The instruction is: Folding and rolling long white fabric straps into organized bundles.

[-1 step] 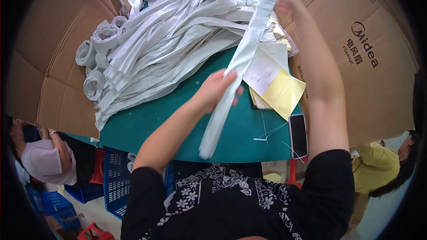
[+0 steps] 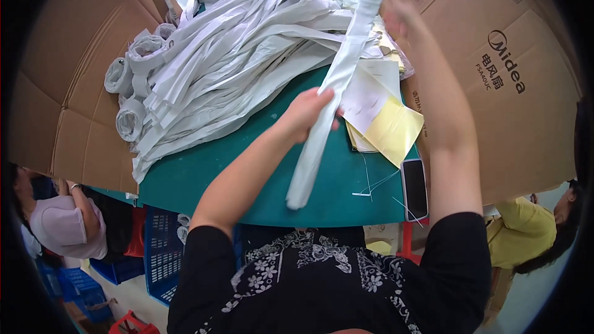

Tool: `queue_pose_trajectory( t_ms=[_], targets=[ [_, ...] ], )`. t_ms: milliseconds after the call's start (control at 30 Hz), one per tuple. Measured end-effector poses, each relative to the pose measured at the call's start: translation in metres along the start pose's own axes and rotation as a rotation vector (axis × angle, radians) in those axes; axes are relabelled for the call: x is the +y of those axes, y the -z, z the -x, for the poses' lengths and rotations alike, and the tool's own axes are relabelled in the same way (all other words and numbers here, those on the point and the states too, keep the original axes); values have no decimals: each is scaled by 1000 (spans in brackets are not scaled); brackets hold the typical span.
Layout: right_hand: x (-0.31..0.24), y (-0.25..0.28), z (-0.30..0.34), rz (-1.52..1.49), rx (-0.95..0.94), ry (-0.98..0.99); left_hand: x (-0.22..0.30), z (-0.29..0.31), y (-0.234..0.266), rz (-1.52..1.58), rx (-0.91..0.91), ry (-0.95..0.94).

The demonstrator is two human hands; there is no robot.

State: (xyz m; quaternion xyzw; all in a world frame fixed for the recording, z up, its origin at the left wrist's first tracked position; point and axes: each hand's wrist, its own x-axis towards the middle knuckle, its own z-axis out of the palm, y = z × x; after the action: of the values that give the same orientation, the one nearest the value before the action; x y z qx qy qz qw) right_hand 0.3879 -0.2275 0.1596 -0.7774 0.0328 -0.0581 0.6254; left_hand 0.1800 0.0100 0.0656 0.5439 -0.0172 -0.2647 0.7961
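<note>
A long, flat white fabric strip slants above the table, from its loose lower end near me up past the top edge of the view. My left hand is closed around it below the middle, thumb on the front and fingertips behind. Close beside the strip's upper part is my right hand, its fingers smeared by motion, so whether it grips the strip does not show. Behind lies a large heap of similar white strips on the green table.
Rolled white strips sit left of the heap. Yellow and white papers, loose threads and a phone lie at the right. Cardboard sheets flank the table. A blue basket stands below; people are at both sides.
The strip's lower end has risen slightly and shifted a little right. My left hand has moved slightly up with it; my right hand has shifted a little left and down.
</note>
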Motion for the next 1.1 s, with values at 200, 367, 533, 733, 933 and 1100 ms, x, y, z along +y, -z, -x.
queue_pose_trajectory(
  t_ms=[200,367,533,733,933,1100],
  targets=[
    [120,-30,178,-301,-479,-655,-46,-112,10,151,217,132],
    [130,-46,256,-623,-432,-624,-58,-61,18,-429,238,-190],
    [141,-54,275,-773,-411,-661,-67,43,31,-1387,-111,-1053],
    [162,-63,283,-1043,-541,-730,-94,77,6,-1436,-152,-1288],
    [166,-68,264,-995,-319,-792,-121,116,0,-1213,-75,-1222],
    [160,-74,261,-1074,-225,-841,-145,165,-11,-1402,288,-1328]
  ],
)
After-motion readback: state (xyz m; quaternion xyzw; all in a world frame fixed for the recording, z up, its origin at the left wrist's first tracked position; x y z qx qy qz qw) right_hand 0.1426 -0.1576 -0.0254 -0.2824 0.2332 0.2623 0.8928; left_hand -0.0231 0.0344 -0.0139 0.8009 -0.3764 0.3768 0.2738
